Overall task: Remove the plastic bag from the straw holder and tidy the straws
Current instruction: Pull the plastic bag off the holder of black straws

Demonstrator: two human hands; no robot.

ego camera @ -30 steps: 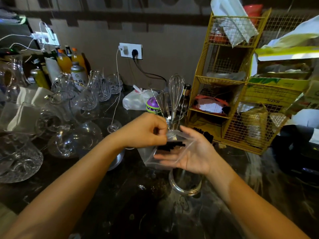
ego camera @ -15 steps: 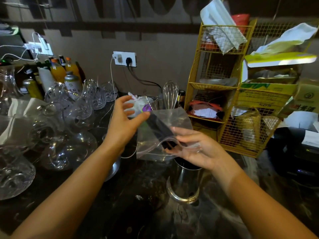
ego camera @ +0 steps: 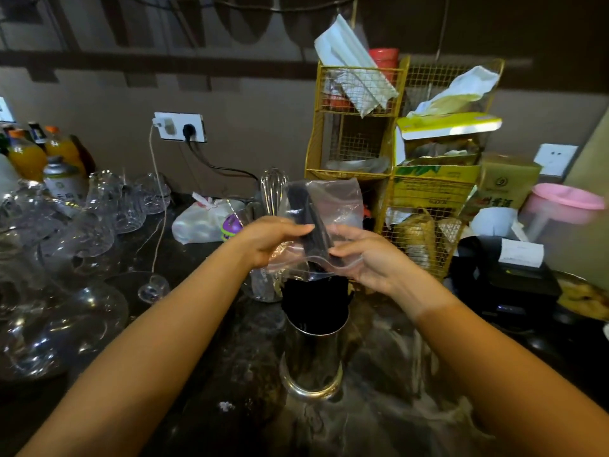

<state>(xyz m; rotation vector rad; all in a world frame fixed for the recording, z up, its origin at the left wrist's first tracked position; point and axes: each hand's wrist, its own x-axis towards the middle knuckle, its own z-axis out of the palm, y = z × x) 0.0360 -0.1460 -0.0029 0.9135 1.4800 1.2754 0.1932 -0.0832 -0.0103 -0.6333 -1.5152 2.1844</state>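
A clear plastic bag (ego camera: 339, 199) with a bundle of black straws (ego camera: 313, 219) inside is held upside down over the steel straw holder (ego camera: 311, 354), its open mouth just above the rim. My left hand (ego camera: 267, 240) pinches the bag's left side. My right hand (ego camera: 365, 258) grips the bag's lower right edge. The straws point down into the holder, whose dark inside hides their lower ends.
Glass jugs and cups (ego camera: 62, 252) crowd the dark counter at left. A whisk (ego camera: 273, 189) and a tied white bag (ego camera: 201, 222) stand behind the holder. A yellow wire rack (ego camera: 356, 127) with boxes rises at the right, with a black device (ego camera: 504, 282) beside it.
My hands have turned the bag upright and inverted it over the holder. The left hand has moved in and taken hold of the bag's side. The straws now point down.
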